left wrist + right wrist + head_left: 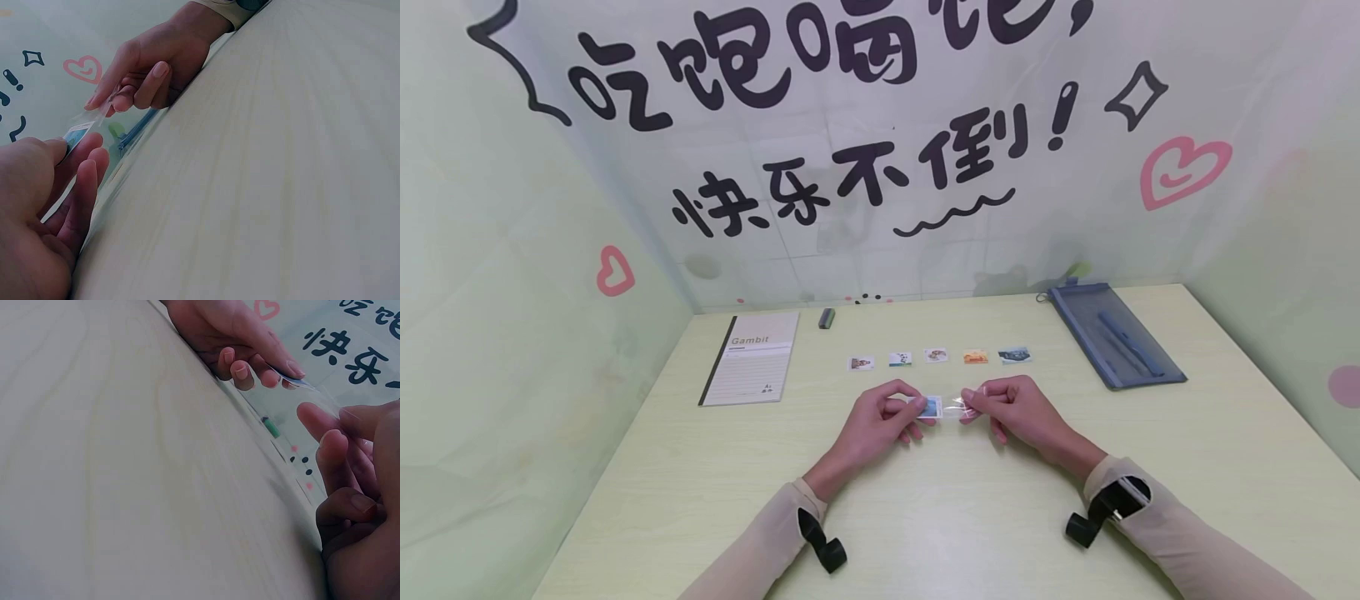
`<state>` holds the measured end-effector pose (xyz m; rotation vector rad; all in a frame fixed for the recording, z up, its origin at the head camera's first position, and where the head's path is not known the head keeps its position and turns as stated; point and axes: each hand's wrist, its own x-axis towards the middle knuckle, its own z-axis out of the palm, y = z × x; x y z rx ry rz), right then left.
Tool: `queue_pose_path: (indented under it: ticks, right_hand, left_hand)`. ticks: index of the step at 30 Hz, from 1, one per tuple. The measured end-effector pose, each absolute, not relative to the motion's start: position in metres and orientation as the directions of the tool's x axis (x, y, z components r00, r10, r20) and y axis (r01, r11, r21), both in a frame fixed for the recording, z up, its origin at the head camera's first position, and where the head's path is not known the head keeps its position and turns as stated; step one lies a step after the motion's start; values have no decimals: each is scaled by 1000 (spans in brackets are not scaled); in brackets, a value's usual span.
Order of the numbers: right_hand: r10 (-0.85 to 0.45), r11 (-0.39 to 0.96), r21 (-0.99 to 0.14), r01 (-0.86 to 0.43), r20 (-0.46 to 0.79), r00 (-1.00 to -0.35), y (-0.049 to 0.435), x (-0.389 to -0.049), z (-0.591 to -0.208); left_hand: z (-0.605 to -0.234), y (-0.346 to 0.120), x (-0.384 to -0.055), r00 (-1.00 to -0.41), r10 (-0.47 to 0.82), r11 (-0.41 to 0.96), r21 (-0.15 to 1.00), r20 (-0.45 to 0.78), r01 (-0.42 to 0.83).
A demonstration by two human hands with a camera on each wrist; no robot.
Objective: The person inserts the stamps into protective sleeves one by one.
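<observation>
My left hand [874, 423] pinches a small stamp-like card with a blue picture and white border [932, 407] between thumb and fingers. Across from it, my right hand [1028, 414] pinches the end of a small clear plastic sleeve [953, 408]. The sleeve stretches between both hands and meets the card's right edge; the left wrist view shows the blue card [77, 134] close against the clear film [103, 115]. Both hands are held over the table's middle. Beyond them lies a row of several small picture cards like stamps [936, 355].
A notebook marked Gambit [751, 360] lies at the left of the pale wooden table [910, 517]. Near the back edge is a small dark green block [827, 318]. At the right lies a blue mesh zip pouch [1086, 325] with a blue pen [1129, 343].
</observation>
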<state>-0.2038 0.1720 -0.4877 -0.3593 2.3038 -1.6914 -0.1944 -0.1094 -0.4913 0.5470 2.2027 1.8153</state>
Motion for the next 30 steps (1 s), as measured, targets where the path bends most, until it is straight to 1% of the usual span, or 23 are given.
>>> queue_pose_path:
  ticks: [13, 23, 30]
  right_hand:
    - [-350, 269, -963, -24, -74, -934, 172, -203, -486]
    - [-388, 244, -969, -38, -62, -920, 173, -202, -484]
    - [-414, 240, -968, -74, -33, -910, 175, -202, -486]
  left_hand:
    - [-491, -110, -194, -902, 429, 168, 977, 49, 133]
    - [-491, -110, -195, -900, 433, 175, 975, 51, 139]
    - [-492, -110, -195, -904, 425, 170, 977, 42, 126]
